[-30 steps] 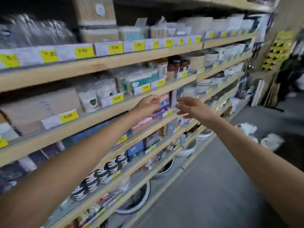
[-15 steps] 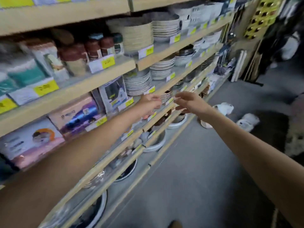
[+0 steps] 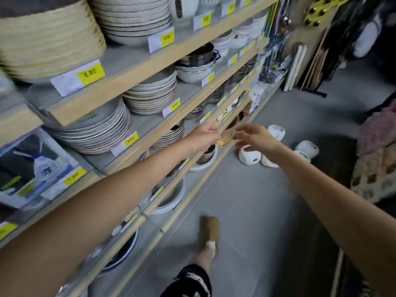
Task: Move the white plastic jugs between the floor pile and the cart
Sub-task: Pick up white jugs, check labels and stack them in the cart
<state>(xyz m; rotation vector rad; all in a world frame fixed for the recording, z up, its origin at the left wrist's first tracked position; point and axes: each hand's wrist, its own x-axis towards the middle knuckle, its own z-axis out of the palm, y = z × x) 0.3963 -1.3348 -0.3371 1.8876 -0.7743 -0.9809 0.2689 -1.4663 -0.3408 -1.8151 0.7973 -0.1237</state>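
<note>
Several white plastic jugs lie on the grey floor ahead: one (image 3: 249,156) just below my right hand, one (image 3: 276,132) further back, another (image 3: 306,149) to the right. My left hand (image 3: 204,137) and my right hand (image 3: 255,138) are both stretched forward at mid-height, close together, fingers loosely curled and apart, holding nothing. They hover in the air above and short of the jugs, next to the shelf edge. No cart is in view.
Wooden shelves (image 3: 150,63) full of stacked plates and bowls with yellow price tags line the left side. My foot in a tan shoe (image 3: 210,232) steps on the grey floor. Patterned fabric (image 3: 377,168) sits at the right; boards (image 3: 300,67) lean at the back.
I have walked along the aisle toward the jugs; the shelves slid past and the jugs are nearer and larger. Both hands stay outstretched and empty.
</note>
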